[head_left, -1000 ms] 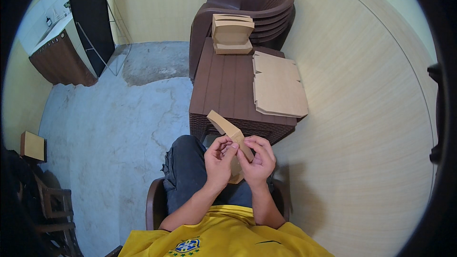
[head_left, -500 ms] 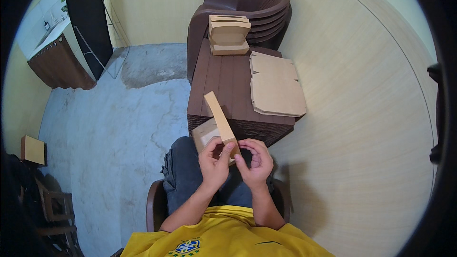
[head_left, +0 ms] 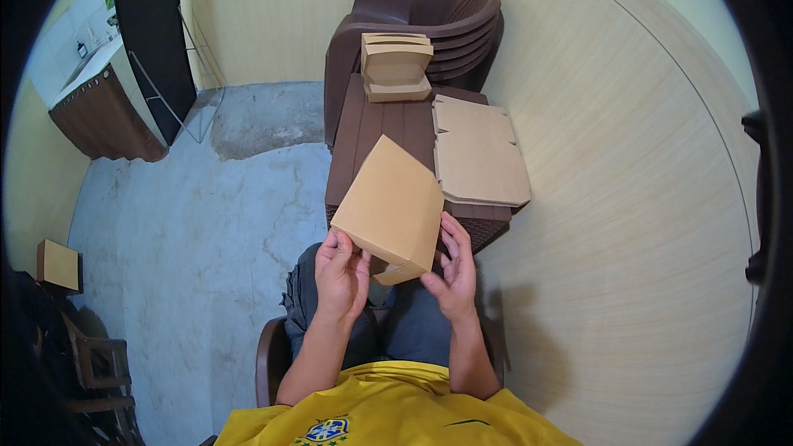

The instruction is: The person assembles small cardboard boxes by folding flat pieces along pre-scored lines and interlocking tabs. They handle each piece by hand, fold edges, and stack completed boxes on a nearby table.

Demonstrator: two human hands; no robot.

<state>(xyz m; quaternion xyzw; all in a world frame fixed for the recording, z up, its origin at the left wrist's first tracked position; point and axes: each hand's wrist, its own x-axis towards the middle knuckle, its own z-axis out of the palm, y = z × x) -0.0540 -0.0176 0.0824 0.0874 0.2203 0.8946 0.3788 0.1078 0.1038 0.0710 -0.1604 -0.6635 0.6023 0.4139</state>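
Observation:
Above my lap I hold a brown cardboard box (head_left: 390,203), its broad flat face tilted up toward me. At its near left corner, the thumb and fingers of my left hand (head_left: 341,274) pinch the edge. My right hand (head_left: 453,271) grips the right side near the bottom corner, thumb at the edge and fingers along the side wall. A gap shows under the near edge, and the inside is mostly hidden. Past the box, a pile of flat cardboard blanks (head_left: 481,153) lies on the brown table (head_left: 363,128). Folded boxes with raised lids (head_left: 397,66) stand at its far end.
Stacked brown plastic chairs (head_left: 429,8) stand behind the table. A pale wall (head_left: 611,198) runs along my right. Far left, a small box (head_left: 58,264) sits beside dark furniture (head_left: 103,359). A curtained sink counter (head_left: 107,116) and a thin metal frame (head_left: 165,99) are at the back left.
The box has turned from edge-on to show its broad face. My hands have spread apart, the left one moving left to the box's corner.

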